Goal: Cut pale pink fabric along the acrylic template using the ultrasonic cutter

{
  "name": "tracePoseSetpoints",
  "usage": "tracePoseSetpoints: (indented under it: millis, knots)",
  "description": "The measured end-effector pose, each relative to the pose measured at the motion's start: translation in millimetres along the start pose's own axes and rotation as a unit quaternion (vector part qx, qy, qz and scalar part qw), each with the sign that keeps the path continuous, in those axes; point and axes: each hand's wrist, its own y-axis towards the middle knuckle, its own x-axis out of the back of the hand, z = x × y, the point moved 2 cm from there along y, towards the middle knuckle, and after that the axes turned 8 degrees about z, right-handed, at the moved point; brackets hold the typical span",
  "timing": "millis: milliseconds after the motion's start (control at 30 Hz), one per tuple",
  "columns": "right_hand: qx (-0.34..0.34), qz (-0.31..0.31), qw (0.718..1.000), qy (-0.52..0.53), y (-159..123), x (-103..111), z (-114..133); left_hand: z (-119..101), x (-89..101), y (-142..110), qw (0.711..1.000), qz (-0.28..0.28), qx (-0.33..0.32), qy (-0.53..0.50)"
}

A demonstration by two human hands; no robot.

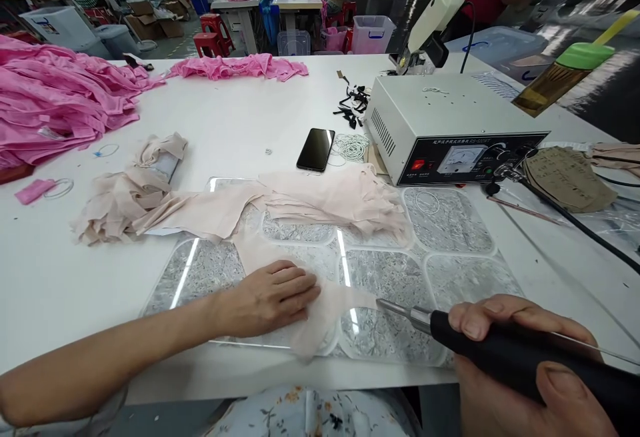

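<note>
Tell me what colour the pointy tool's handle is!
Black. The handle shows best in the head view, the only one here.

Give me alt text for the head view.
The right hand holds a black-handled, metal-tipped tool at the edge of sheer beige fabric; the left hand rests on it, over a grey speckled mat. Beyond sit a grey metal box with a dial and piled pink cloth.

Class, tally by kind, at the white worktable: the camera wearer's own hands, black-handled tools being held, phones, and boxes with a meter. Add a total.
Hands (left hand, right hand): 2
Black-handled tool: 1
Phone: 1
Box with a meter: 1
Total: 5
</note>
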Motion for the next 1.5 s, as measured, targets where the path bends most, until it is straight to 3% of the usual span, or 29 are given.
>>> tracePoseSetpoints:
  millis: [167,400,633,800,933,1233,1500]
  knots:
    - [-0.001,-0.016,1.0,-0.001,0.2,-2.7,3.1,11.8,4.2,6.0,0.999,0.024,-0.037,0.021]
    - [-0.01,0.011,1.0,0.026,-5.7,-5.2,3.3,1.5,2.1,8.5,0.998,0.022,0.037,0.04]
    - [-0.03,0.026,0.999,0.03,-12.2,-4.4,8.2,22.2,9.3,11.3,0.997,0.063,-0.032,0.016]
    - [-0.032,0.027,0.998,0.041,-14.6,-1.1,8.6,-5.8,12.2,22.5,1.0,-0.009,-0.007,0.0]
    - [-0.035,0.04,0.998,0.045,-10.9,-3.0,9.2,-27.0,7.0,30.8,0.999,-0.029,0.025,0.0]
    - [-0.08,0.035,0.996,0.025,-8.1,-6.1,15.5,-31.7,-7.1,33.4,0.997,-0.012,0.06,0.035]
    - [-0.102,0.047,0.994,0.019,-11.1,-0.7,18.8,-33.1,-6.3,34.6,0.997,-0.016,0.062,0.036]
